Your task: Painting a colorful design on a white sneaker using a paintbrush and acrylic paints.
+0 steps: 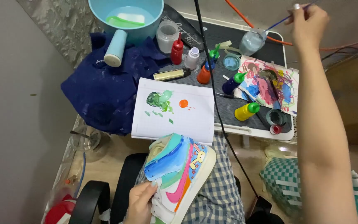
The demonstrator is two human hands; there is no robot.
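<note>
My left hand (139, 203) grips the heel end of a white high-top sneaker (179, 174) painted in blue, teal, pink and orange, held over my checked lap. My right hand (309, 23) is raised at the top right, pinching a thin blue-handled paintbrush (284, 18) whose tip reaches toward a clear water cup (252, 41). A sheet of white grid paper (175, 110) with green and orange paint dabs lies just beyond the shoe.
Several paint bottles, among them red (176, 50), orange (204, 74), dark blue (233, 83) and yellow (246, 112), stand on a dark tray (228, 112). A paint-smeared palette sheet (270, 85), a blue basin (125, 16), a navy cloth (100, 91) and a black cable (216, 99) surround them.
</note>
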